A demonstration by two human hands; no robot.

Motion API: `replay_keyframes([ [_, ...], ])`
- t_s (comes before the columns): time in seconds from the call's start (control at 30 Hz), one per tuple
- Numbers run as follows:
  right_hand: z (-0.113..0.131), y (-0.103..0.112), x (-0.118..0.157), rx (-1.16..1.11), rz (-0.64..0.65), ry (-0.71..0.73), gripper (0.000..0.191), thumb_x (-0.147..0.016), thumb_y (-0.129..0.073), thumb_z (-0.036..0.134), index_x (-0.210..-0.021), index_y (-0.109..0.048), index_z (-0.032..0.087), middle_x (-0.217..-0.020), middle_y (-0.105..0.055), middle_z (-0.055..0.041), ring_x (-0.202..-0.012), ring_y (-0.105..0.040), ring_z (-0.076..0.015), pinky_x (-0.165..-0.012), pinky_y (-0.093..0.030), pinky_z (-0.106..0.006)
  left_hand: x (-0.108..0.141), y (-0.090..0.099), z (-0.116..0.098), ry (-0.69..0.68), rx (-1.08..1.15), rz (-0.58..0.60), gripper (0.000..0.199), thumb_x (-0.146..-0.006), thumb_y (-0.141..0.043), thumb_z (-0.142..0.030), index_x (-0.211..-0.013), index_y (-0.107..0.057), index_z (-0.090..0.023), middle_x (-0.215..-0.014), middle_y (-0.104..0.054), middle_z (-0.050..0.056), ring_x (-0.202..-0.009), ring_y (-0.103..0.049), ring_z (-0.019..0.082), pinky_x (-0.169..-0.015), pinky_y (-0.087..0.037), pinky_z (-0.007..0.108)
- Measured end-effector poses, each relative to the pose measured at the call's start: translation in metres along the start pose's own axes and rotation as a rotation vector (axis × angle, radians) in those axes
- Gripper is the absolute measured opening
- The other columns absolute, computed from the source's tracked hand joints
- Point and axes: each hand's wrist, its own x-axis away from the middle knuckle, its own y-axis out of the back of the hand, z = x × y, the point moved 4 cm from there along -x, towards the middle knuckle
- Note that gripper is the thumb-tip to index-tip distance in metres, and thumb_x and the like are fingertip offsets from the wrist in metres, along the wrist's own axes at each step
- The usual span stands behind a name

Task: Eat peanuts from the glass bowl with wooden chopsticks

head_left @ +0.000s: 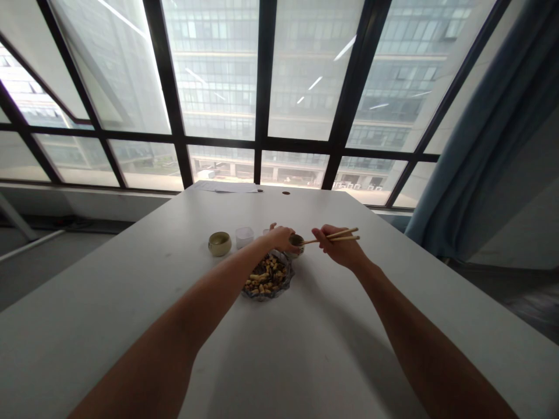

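Observation:
My left hand (282, 238) is closed around a small bowl (297, 240), which is tilted so its dark inside faces right. My right hand (343, 247) grips a pair of wooden chopsticks (345, 234), their tips at the bowl's mouth. Whether the tips pinch anything is too small to tell. Below my left hand sits a plastic-lined dish (286, 285) heaped with peanuts in their shells (264, 279) and some darker pieces. My left forearm covers part of its left side.
A greenish-yellow bowl (219, 244) stands to the left, beside a clear plastic container (244, 236). Another pale container is partly hidden behind my left hand. Papers (225, 187) lie at the far edge of the white table (279, 361). A blue curtain (471, 145) hangs at the right.

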Motion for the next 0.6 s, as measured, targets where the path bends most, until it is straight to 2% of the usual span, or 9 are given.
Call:
replay_keyframes([
  [0.1,0.003,0.007,0.000,-0.014,-0.063,0.014,0.059,-0.085,-0.051,0.075,-0.059,-0.055,0.022,-0.048,-0.061,-0.0005,-0.043,-0.056,-0.0142,-0.041,-0.040,-0.023,0.004,0.002,-0.001,-0.015,-0.016,0.021,0.079,-0.073,-0.062,-0.074,-0.130,-0.059,-0.019,-0.129,-0.067,0.014,-0.126,-0.056,0.033,-0.119,-0.020,0.053],
  [0.17,0.007,0.013,0.001,-0.047,-0.129,0.017,0.059,-0.085,-0.052,0.075,-0.060,-0.057,0.022,-0.048,-0.060,-0.0009,-0.042,-0.055,-0.0138,-0.040,-0.041,-0.023,0.016,0.008,0.000,-0.023,0.003,-0.012,0.077,-0.079,-0.060,-0.070,-0.136,-0.054,-0.018,-0.137,-0.062,0.016,-0.133,-0.050,0.033,-0.120,-0.017,0.054],
  [0.23,0.013,0.017,0.003,-0.132,-0.207,0.007,0.059,-0.086,-0.051,0.074,-0.063,-0.059,0.021,-0.048,-0.060,-0.0013,-0.040,-0.054,-0.0132,-0.039,-0.042,-0.023,0.038,0.017,0.006,-0.038,0.060,-0.125,0.066,-0.088,-0.055,-0.060,-0.139,-0.051,-0.018,-0.144,-0.057,0.014,-0.139,-0.045,0.028,-0.122,-0.013,0.052],
  [0.3,0.019,0.014,0.007,-0.255,-0.238,-0.018,0.060,-0.086,-0.050,0.074,-0.065,-0.060,0.020,-0.047,-0.059,-0.0013,-0.037,-0.052,-0.0124,-0.037,-0.041,-0.023,0.069,0.024,0.018,-0.073,0.146,-0.281,0.053,-0.094,-0.050,-0.052,-0.135,-0.055,-0.019,-0.140,-0.060,0.011,-0.135,-0.049,0.024,-0.122,-0.017,0.047],
  [0.4,0.030,-0.004,0.014,-0.379,-0.140,-0.052,0.061,-0.084,-0.051,0.076,-0.063,-0.059,0.019,-0.045,-0.058,-0.0012,-0.034,-0.051,-0.0119,-0.033,-0.038,-0.023,0.122,0.026,0.042,-0.078,0.270,-0.520,0.035,-0.096,-0.047,-0.042,-0.116,-0.065,-0.020,-0.122,-0.070,0.008,-0.117,-0.061,0.021,-0.113,-0.035,0.040],
  [0.47,0.036,-0.019,0.020,-0.392,-0.061,-0.071,0.062,-0.084,-0.051,0.077,-0.063,-0.059,0.019,-0.045,-0.058,-0.0013,-0.034,-0.052,-0.0123,-0.033,-0.038,-0.022,0.154,0.020,0.058,-0.064,0.359,-0.640,0.030,-0.096,-0.047,-0.039,-0.107,-0.067,-0.019,-0.113,-0.071,0.008,-0.110,-0.063,0.020,-0.105,-0.043,0.038],
  [0.53,0.039,-0.031,0.028,-0.361,-0.033,-0.077,0.061,-0.085,-0.049,0.076,-0.063,-0.058,0.020,-0.045,-0.058,-0.0013,-0.034,-0.052,-0.0129,-0.033,-0.039,-0.023,0.179,0.012,0.067,-0.058,0.421,-0.713,0.027,-0.095,-0.049,-0.038,-0.104,-0.067,-0.020,-0.112,-0.071,0.009,-0.111,-0.063,0.022,-0.104,-0.046,0.040],
  [0.6,0.040,-0.037,0.037,-0.287,-0.036,-0.037,0.059,-0.089,-0.047,0.073,-0.064,-0.057,0.021,-0.047,-0.059,-0.0019,-0.037,-0.054,-0.0137,-0.036,-0.041,-0.024,0.193,0.002,0.072,-0.042,0.478,-0.737,0.025,-0.094,-0.051,-0.037,-0.105,-0.066,-0.021,-0.117,-0.070,0.010,-0.115,-0.061,0.023,-0.106,-0.045,0.045],
])
